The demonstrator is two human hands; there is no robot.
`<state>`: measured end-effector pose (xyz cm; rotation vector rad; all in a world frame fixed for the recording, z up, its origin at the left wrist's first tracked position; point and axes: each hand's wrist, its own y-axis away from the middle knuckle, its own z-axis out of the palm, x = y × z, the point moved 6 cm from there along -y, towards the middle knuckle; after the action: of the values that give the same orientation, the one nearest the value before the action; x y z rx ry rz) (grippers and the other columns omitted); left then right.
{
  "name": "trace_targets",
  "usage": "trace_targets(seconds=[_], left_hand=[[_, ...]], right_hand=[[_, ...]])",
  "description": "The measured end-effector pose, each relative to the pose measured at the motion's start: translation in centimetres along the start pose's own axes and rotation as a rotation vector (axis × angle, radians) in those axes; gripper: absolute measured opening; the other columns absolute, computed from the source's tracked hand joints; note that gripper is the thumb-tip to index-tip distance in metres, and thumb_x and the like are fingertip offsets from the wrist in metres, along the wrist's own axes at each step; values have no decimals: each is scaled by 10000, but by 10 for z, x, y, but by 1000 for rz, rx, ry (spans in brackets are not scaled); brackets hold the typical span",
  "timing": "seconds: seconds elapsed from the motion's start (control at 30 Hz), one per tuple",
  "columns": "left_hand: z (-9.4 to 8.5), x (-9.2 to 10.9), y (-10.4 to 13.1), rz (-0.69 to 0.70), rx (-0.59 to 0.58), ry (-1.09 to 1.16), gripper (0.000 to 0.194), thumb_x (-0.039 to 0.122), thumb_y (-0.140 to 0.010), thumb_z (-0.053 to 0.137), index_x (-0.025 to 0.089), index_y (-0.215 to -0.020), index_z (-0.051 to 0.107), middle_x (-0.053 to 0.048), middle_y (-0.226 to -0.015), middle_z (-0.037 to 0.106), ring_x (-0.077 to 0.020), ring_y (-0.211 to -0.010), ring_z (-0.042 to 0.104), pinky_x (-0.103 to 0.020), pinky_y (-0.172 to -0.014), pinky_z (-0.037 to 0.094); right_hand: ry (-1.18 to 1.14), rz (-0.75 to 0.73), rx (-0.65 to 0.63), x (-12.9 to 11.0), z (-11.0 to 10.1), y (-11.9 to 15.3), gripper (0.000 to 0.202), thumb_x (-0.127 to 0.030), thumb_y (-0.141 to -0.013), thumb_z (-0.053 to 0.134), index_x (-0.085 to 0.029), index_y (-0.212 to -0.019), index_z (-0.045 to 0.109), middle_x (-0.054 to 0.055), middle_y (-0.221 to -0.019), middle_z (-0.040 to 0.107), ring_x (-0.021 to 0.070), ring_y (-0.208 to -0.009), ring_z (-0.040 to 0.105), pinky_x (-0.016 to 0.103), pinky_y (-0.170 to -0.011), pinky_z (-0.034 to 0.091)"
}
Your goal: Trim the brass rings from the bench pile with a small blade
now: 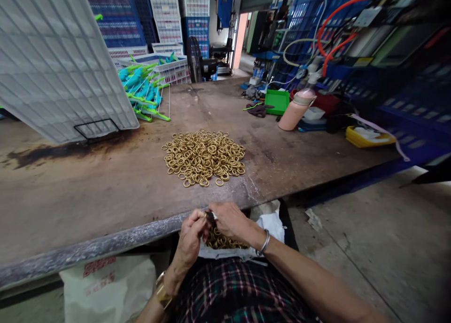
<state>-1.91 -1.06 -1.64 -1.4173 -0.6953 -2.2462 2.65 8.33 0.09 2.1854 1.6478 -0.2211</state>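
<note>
Both my hands meet over my lap, just below the table's front edge. My left hand (192, 236) is closed in a pinch, with a gold-coloured edge showing at its fingertips, apparently a metal ring. Closed against it, my right hand (229, 220) grips a small dark object (210, 216) whose kind I cannot make out. Beneath the hands, more gold-coloured rings (225, 241) lie in a white sack (273, 222) on my lap. A heap of the same rings (204, 156) is spread on the brown tabletop (116, 186) in front of me.
A white ribbed panel (66, 59) leans on a black wire stand at left, beside blue-and-green plastic pieces (146, 90). To the right stand a pink bottle (297, 110), a green tray (277, 102) and a yellow tray (368, 137). A printed bag (109, 285) is below the table.
</note>
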Motion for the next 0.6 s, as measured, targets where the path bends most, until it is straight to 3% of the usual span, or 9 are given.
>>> trace_targets(seconds=[0.17, 0.33, 0.5, 0.6], left_hand=[[23, 14, 10, -33, -121, 176, 302, 392, -692, 628, 168, -565, 471, 22, -532, 471, -78, -440, 393, -199, -388, 296], [12, 2, 0, -159, 47, 314, 355, 429, -740, 585, 165, -569, 422, 34, -534, 461, -49, -393, 352, -171, -346, 240], [3, -4, -4, -163, 28, 326, 255, 376, -762, 573, 178, -663, 447, 33, -570, 494, -57, -405, 384, -169, -348, 241], [0, -6, -4, -235, 25, 416, 165, 300, -743, 599, 202, -833, 502, 40, -587, 517, -62, -425, 422, -160, -369, 267]], right_hand=[[95, 178, 119, 25, -15, -12, 285, -65, -753, 384, -133, -994, 519, 101, -824, 654, 190, -734, 606, 257, -594, 346], [197, 281, 263, 44, -28, -26, 238, -165, -814, 413, -173, -1047, 463, 93, -935, 631, 191, -781, 609, 254, -636, 378], [261, 347, 299, 53, -21, -37, 190, -184, -856, 370, -201, -1011, 477, 82, -953, 616, 192, -736, 617, 254, -601, 381], [256, 360, 308, 57, -17, -39, 210, -150, -858, 343, -195, -1004, 487, 89, -944, 612, 177, -724, 612, 243, -590, 366]])
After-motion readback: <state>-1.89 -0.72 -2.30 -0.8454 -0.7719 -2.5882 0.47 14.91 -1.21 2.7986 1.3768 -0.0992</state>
